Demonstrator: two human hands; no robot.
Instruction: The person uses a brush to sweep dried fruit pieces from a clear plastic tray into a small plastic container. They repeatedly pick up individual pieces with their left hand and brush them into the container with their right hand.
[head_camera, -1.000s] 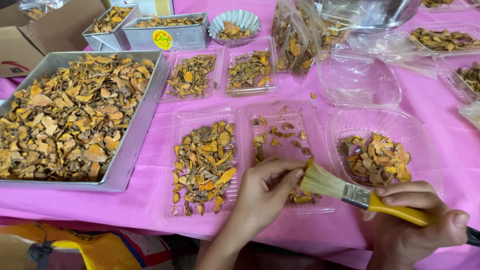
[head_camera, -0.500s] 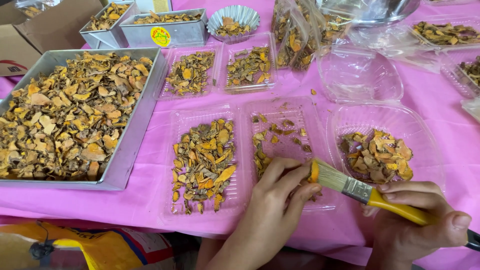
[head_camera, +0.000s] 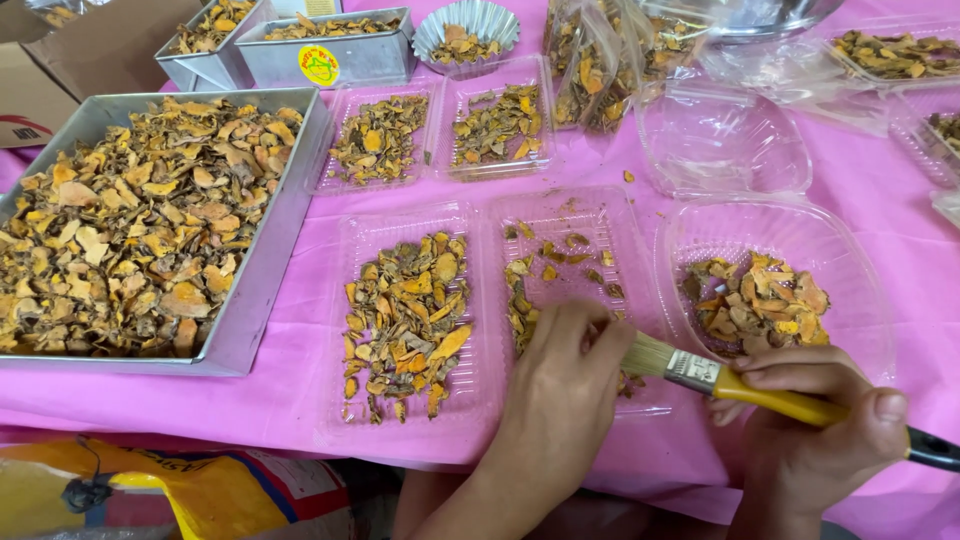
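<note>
Dried slices (head_camera: 524, 300) lie in the middle clear tray (head_camera: 600, 215); our left hand (head_camera: 565, 375) pinches one there while the right hand (head_camera: 815, 420) grips the brush (head_camera: 700, 372). We should brush lightly, bristles touching the pinched slice.

A table (head_camera: 900, 215) covered in a bright pink cloth fills nearly the whole frame, lit evenly by soft, shadowless light. At the upper left of the frame a brown cardboard box (head_camera: 75, 45) stands at the table's edge. Along the lower left, below the cloth's hem, lies a yellow and orange plastic sack (head_camera: 150, 490). No walls, windows or floor are in view.
</note>
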